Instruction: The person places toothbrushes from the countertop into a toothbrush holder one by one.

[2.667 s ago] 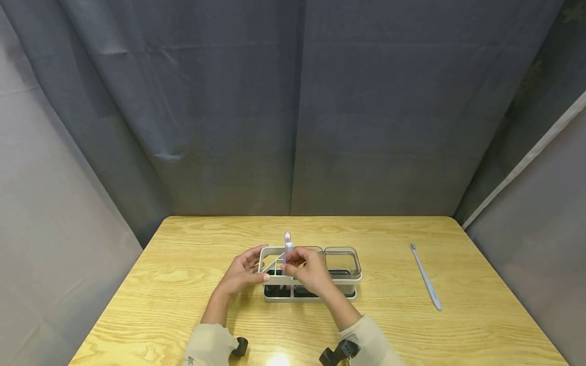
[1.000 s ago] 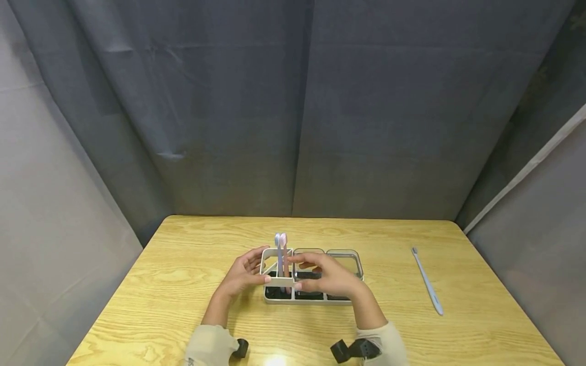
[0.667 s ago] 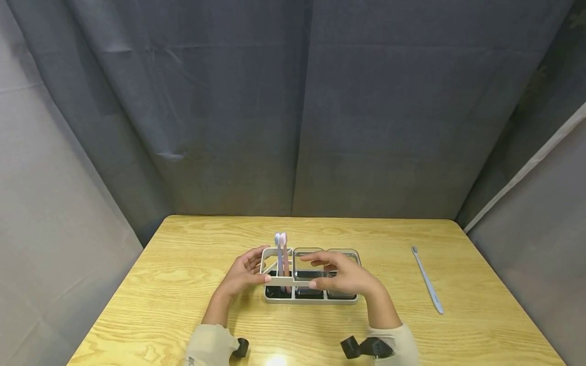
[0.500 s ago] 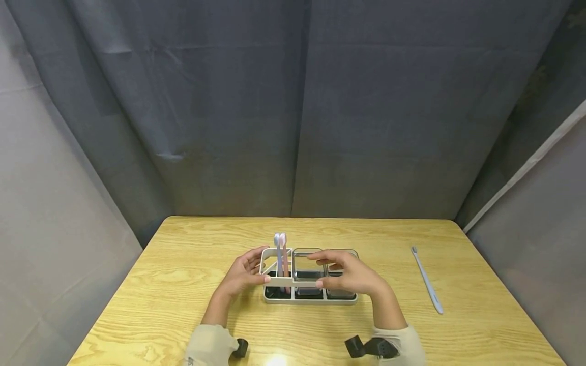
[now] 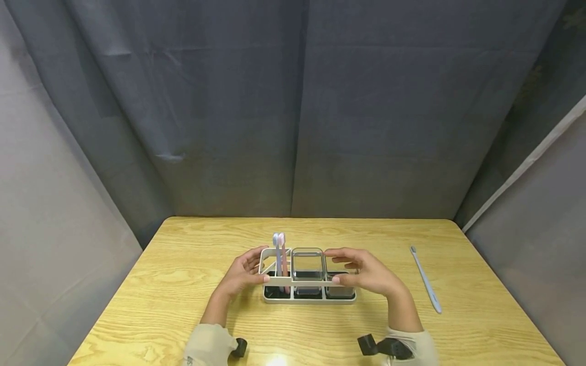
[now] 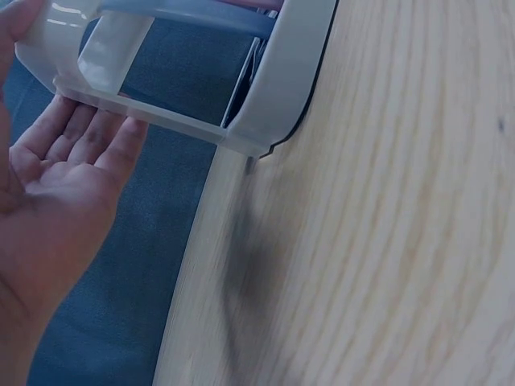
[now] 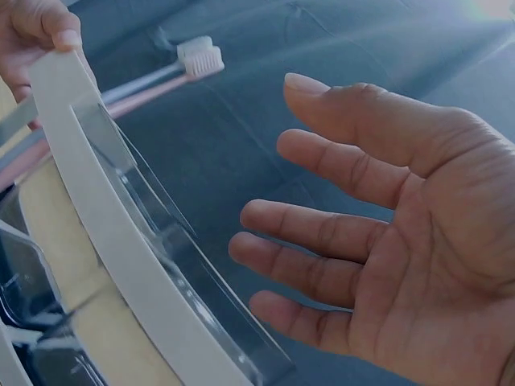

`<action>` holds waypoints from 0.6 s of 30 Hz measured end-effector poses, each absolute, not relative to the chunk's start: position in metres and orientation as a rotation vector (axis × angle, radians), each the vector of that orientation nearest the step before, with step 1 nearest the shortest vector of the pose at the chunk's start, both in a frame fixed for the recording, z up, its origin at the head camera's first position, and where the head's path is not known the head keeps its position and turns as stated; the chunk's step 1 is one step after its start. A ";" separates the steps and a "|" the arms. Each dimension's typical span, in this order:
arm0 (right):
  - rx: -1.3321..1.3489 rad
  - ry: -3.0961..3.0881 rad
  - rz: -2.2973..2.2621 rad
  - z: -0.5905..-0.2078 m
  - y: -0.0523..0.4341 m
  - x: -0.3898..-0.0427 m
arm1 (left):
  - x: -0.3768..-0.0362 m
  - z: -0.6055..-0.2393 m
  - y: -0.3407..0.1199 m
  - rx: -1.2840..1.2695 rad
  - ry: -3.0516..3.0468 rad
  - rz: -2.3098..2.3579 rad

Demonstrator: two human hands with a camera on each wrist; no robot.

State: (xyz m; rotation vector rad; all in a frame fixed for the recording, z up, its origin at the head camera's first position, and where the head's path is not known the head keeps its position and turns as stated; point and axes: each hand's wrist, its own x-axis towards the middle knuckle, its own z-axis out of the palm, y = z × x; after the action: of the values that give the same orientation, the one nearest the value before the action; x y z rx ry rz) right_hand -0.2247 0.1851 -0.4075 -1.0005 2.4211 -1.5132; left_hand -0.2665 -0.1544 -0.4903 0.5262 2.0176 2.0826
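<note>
A white toothbrush holder [image 5: 279, 281] with a dark base stands on the table. A blue toothbrush [image 5: 277, 256] and a pink toothbrush [image 5: 284, 262] are upright side by side in its left section, heads up. My left hand [image 5: 240, 272] grips the holder's left end, thumb on the front rim and fingers behind; the left wrist view shows the fingertips at the frame [image 6: 181, 119]. My right hand [image 5: 368, 269] is at the holder's right section with fingers spread. In the right wrist view the right hand [image 7: 434, 233] holds nothing, fingers apart beside the clear cup wall.
A clear cup [image 5: 308, 264] sits in the holder's middle section; the right section is partly covered by my hand. Another blue toothbrush [image 5: 426, 279] lies on the wooden table [image 5: 197, 244] to the right. Grey curtains [image 5: 229, 127] hang behind and at the sides.
The right hand earlier held a toothbrush at the left section. It let go, and the toothbrush now stands beside the pink one. That hand moved right along the holder; the left stayed.
</note>
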 end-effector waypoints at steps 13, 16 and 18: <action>-0.848 2.503 -1.605 -0.416 0.223 -0.221 | -0.267 -0.491 -0.155 0.525 2.007 2.078; -0.818 2.524 -1.617 -0.416 0.232 -0.219 | -0.267 -0.491 -0.156 0.527 2.021 2.069; -0.801 2.536 -1.617 -0.417 0.238 -0.218 | -0.267 -0.491 -0.156 0.531 2.026 2.070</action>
State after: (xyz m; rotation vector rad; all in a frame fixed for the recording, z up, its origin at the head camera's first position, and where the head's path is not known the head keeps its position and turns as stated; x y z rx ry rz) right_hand -0.2177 0.2376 -0.4169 -0.8005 2.5358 -1.6167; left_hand -0.2675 -0.1562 -0.4907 0.5309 2.0260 2.0696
